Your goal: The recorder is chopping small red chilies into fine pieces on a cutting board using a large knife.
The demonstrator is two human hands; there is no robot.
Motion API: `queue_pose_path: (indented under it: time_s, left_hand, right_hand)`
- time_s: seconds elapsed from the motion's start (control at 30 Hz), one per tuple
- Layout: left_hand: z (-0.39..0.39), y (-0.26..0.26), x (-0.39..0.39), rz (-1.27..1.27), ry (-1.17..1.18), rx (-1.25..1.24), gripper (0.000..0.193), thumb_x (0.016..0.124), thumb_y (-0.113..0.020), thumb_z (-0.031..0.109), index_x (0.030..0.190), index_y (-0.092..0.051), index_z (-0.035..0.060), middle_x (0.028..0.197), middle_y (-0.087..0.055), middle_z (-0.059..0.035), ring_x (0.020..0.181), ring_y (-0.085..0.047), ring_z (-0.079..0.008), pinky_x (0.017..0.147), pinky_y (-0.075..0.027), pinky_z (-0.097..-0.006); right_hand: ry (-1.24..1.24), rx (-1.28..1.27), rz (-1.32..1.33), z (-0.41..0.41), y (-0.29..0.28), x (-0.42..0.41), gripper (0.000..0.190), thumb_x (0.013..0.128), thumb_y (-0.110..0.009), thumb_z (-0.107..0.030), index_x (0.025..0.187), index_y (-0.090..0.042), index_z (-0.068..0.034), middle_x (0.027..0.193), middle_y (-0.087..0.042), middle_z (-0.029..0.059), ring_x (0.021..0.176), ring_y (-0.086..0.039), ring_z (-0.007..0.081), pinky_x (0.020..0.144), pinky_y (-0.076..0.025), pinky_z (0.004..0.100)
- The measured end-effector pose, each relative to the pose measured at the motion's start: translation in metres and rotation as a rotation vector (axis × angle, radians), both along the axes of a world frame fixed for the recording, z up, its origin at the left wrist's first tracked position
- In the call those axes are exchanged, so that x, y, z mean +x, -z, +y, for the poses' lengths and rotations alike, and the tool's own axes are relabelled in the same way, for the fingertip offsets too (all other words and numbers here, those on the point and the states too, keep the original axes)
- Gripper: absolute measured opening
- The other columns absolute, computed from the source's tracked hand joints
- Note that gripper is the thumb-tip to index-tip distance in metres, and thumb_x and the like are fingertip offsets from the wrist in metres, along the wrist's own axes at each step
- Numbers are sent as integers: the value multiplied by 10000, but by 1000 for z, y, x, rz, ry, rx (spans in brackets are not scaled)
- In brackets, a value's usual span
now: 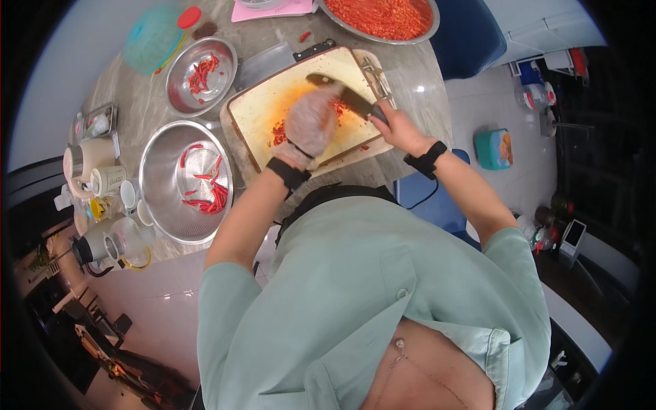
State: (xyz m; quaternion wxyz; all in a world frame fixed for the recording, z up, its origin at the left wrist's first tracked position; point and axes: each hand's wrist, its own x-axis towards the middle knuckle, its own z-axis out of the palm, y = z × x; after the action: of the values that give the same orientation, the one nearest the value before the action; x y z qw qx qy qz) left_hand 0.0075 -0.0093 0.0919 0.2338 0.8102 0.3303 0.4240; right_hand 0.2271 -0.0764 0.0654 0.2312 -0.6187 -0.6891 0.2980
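Observation:
A cutting board (pixel 256 113) with a dark rim and a pale, orange-stained face lies before me. On it are bits of chopped red chili (pixel 279 134). My right hand (pixel 405 128), bare, is closed around the handle of a dark-bladed kitchen knife (pixel 356 102), whose blade slants across the board. My left hand (pixel 310 120), in a clear plastic glove, rests over the chilies just beside the blade; its fingers are blurred, and whether they hold any chili cannot be told.
A second knife (pixel 266 64) lies behind the board. To the left stand a steel bowl (pixel 177 66) and a perforated steel basin (pixel 159 179), both with whole red chilies. A large bowl of chopped chili (pixel 389 40) stands at the back right. Jugs and cups (pixel 107 179) crowd the left edge.

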Motion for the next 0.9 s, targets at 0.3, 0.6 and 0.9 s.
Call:
queue_pose_path:
  time_s: [0.3,0.6,0.9]
  left_hand:
    - [-64,53,53,882,646,-182,295,856,-403,205,981,-569,-4,823,-629,-209,728,-628,-344,623,-513,-407]
    - [-74,86,63,1021,578,92,239,771,-518,103,932,-542,-71,751,-646,-143,655,-659,-253,513,-519,-372]
    - [-31,51,60,743,321,-183,269,715,-504,16,978,-559,4,909,-641,-163,865,-629,-254,745,-503,-344]
  right_hand:
    - [188,35,112,-15,-25,2,271,883,-565,-186,1065,-467,-10,813,-597,264,780,-586,444,642,-467,440]
    - [254,11,168,-34,-13,13,261,883,-566,-177,1070,-483,-14,805,-603,256,762,-603,424,635,-471,420]
    - [312,58,114,-28,-13,22,281,878,-566,-188,1079,-470,-18,781,-605,260,736,-609,416,622,-476,431]
